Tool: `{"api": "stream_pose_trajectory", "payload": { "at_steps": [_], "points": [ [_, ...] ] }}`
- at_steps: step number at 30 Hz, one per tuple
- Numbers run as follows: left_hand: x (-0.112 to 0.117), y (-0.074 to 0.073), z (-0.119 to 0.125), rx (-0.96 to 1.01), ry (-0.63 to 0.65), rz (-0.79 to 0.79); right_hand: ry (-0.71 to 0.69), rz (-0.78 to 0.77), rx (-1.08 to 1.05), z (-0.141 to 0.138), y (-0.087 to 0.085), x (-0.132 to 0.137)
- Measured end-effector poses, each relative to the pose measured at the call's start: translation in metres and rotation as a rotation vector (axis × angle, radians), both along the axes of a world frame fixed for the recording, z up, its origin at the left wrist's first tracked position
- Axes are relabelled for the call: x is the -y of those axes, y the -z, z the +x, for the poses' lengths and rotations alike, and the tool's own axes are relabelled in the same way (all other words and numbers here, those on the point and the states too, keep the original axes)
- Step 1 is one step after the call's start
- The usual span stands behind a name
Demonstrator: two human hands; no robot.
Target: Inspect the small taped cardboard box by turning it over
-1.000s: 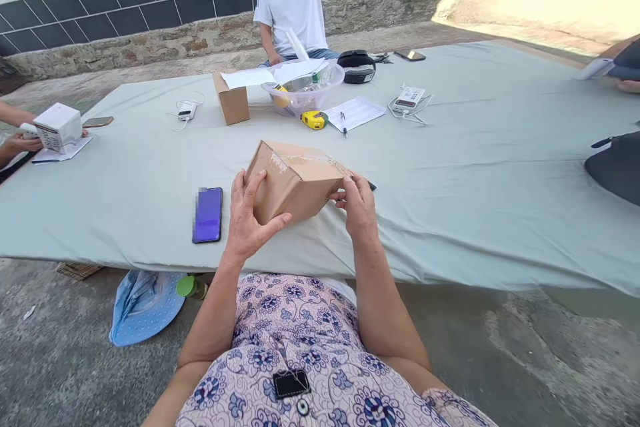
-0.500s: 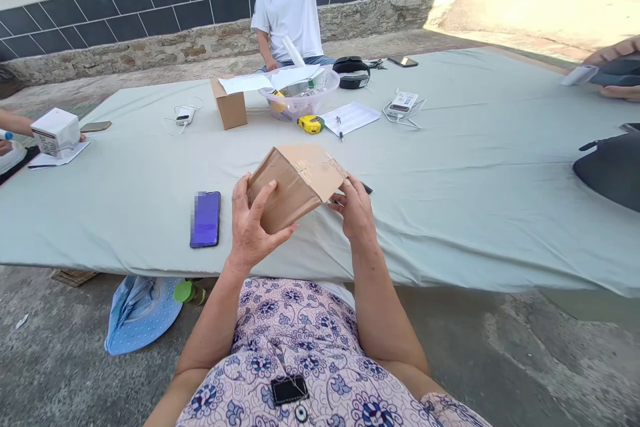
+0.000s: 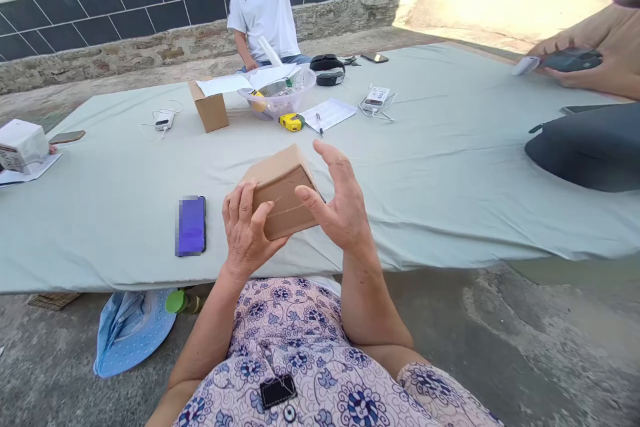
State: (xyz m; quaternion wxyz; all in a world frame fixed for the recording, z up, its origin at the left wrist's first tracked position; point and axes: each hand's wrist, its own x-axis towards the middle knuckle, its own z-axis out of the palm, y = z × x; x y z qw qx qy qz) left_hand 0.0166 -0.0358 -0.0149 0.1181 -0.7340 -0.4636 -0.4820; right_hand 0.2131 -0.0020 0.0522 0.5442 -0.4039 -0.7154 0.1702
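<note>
A small brown cardboard box (image 3: 287, 203) is held tilted just above the table in front of me. My left hand (image 3: 245, 227) grips its left side, fingers curled over the edge and thumb underneath. At the box's right end, my right hand (image 3: 343, 203) has its thumb and fingers spread apart. Its thumb overlaps the front face; whether it touches the cardboard I cannot tell. On the cloth left of my left hand lies a phone (image 3: 193, 225) with a blue screen.
A pale green cloth (image 3: 445, 213) covers the table. Farther back are another cardboard box (image 3: 213, 112), a plastic basket (image 3: 283, 105), a yellow tape measure (image 3: 291, 122), a paper sheet (image 3: 333, 113) and a power bank (image 3: 376, 99). A dark bag (image 3: 590, 150) lies right. Other people sit around.
The box has turned in my hands, and a different face shows toward me. My right hand has left its lower right edge and opened out. The view has swung slightly right.
</note>
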Motion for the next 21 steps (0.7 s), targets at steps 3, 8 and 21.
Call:
{"api": "stream_pose_trajectory", "payload": {
  "at_steps": [3, 8, 21],
  "points": [
    [0.002, 0.001, 0.004, -0.028, 0.029, -0.012, 0.006, -0.037, 0.031, -0.004, 0.0, -0.005],
    [0.002, 0.002, 0.005, -0.101, 0.041, -0.031, -0.007, -0.147, -0.055, -0.003, 0.007, -0.01],
    [-0.003, 0.001, 0.004, 0.649, 0.305, -0.397, 0.062, -0.359, -0.221, 0.013, 0.029, -0.018]
  ]
}}
